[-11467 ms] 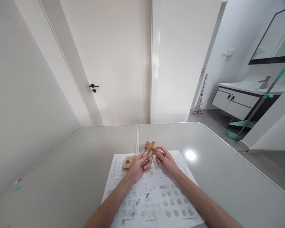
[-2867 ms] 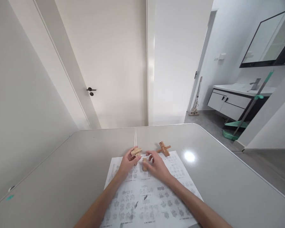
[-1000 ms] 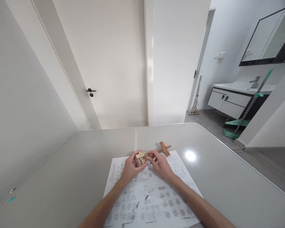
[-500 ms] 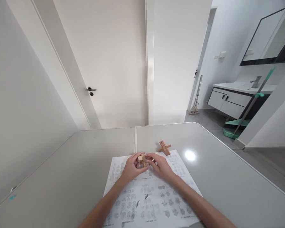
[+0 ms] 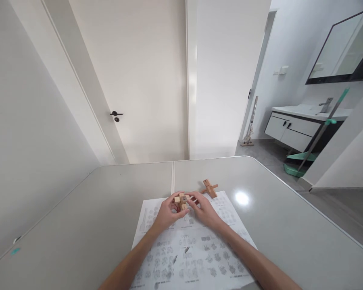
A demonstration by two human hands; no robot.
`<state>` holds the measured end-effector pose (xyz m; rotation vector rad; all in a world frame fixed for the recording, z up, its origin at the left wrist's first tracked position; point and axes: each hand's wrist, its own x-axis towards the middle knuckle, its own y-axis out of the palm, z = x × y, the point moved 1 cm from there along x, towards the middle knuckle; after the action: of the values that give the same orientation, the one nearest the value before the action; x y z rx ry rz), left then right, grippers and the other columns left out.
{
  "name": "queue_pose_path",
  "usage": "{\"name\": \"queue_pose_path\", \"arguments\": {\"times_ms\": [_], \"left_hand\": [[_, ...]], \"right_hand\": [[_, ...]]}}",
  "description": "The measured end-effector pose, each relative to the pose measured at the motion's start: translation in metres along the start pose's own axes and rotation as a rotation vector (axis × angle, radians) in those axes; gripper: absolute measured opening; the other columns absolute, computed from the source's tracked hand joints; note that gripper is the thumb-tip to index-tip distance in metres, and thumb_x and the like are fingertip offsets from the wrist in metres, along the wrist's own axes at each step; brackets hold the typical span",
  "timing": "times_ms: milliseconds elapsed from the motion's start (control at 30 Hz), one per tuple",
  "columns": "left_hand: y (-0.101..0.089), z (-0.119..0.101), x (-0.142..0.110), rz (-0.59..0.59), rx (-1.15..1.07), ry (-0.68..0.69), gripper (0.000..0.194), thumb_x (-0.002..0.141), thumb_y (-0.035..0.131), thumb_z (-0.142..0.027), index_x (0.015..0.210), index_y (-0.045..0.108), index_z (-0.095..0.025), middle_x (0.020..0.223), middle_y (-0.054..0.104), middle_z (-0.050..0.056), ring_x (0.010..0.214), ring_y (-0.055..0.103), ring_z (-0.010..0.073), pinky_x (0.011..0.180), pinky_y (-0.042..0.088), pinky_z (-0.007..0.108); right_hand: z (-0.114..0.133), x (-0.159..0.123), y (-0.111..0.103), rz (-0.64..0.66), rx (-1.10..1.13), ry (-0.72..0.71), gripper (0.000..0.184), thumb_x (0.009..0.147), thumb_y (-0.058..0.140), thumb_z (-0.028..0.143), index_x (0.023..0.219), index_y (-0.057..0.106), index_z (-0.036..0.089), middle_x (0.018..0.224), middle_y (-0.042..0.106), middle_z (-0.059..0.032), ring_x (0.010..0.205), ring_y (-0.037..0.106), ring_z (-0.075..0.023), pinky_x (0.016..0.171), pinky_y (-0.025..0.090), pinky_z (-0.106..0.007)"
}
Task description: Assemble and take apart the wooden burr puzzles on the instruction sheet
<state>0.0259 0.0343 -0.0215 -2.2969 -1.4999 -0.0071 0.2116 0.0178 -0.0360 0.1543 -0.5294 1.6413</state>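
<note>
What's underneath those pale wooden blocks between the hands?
A printed sheet lies below the blocks. The left hand, right hand and blocks cover part of it; the blocks' undersides are hidden.

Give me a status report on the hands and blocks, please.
Left hand and right hand, both on blocks. Blocks clustered together, over the sheet. Wooden cross beyond right hand, not between hands.
</note>
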Motion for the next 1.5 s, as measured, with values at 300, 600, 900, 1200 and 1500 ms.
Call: {"name": "queue_pose_path", "arguments": {"times_ms": [300, 600, 900, 1200, 1500], "left_hand": [[0.000, -0.005, -0.001, 0.064, -0.001, 0.050, 0.057, 0.081, 0.074, -0.036, 0.134, 0.056, -0.027, 0.129, 0.054, 0.010, 0.092, 0.063, 0.0183, 0.075, 0.057, 0.029], [-0.005, -0.011, -0.002, 0.068, 0.190, 0.102, 0.060, 0.083, 0.071, -0.036, 0.139, 0.053, -0.029, 0.120, 0.061, 0.009, 0.078, 0.058, 0.0160, 0.072, 0.054, 0.030], [-0.010, 0.013, 0.008, -0.194, 0.090, -0.068, 0.048, 0.089, 0.062, -0.047, 0.130, 0.054, -0.024, 0.120, 0.062, 0.008, 0.073, 0.060, 0.0125, 0.063, 0.051, 0.026], [-0.009, 0.013, 0.008, -0.143, 0.138, -0.105, 0.044, 0.087, 0.061, -0.054, 0.112, 0.062, -0.018, 0.069, 0.057, -0.002, 0.058, 0.052, 0.0137, 0.053, 0.039, 0.024], [-0.016, 0.019, 0.010, -0.154, 0.178, -0.079, 0.035, 0.090, 0.058, -0.051, 0.106, 0.065, -0.020, 0.066, 0.053, -0.004, 0.057, 0.049, 0.0135, 0.053, 0.036, 0.023]], "right_hand": [[0.001, -0.001, -0.005, 0.168, 0.091, 0.124, 0.041, 0.099, 0.045, 0.057, 0.088, 0.059, 0.020, 0.066, 0.051, 0.0040, 0.060, 0.045, -0.0140, 0.058, 0.036, -0.025], [0.002, 0.000, -0.004, 0.254, 0.517, 0.342, 0.042, 0.090, 0.061, 0.059, 0.083, 0.061, 0.018, 0.061, 0.052, 0.0049, 0.054, 0.046, -0.0108, 0.056, 0.039, -0.024], [-0.029, 0.005, -0.003, -0.081, 1.202, 0.776, 0.016, 0.096, 0.062, 0.023, 0.082, 0.063, 0.015, 0.078, 0.069, -0.0043, 0.053, 0.058, -0.0064, 0.055, 0.055, -0.017], [-0.010, 0.000, 0.005, 0.071, 1.145, 0.768, 0.012, 0.092, 0.068, 0.024, 0.087, 0.067, 0.013, 0.083, 0.072, -0.0057, 0.052, 0.059, -0.0070, 0.052, 0.053, -0.018], [-0.012, 0.008, 0.000, -0.062, 1.166, 0.628, 0.035, 0.086, 0.073, 0.049, 0.083, 0.062, 0.016, 0.055, 0.049, 0.0072, 0.040, 0.038, -0.0037, 0.033, 0.028, -0.013]]}}
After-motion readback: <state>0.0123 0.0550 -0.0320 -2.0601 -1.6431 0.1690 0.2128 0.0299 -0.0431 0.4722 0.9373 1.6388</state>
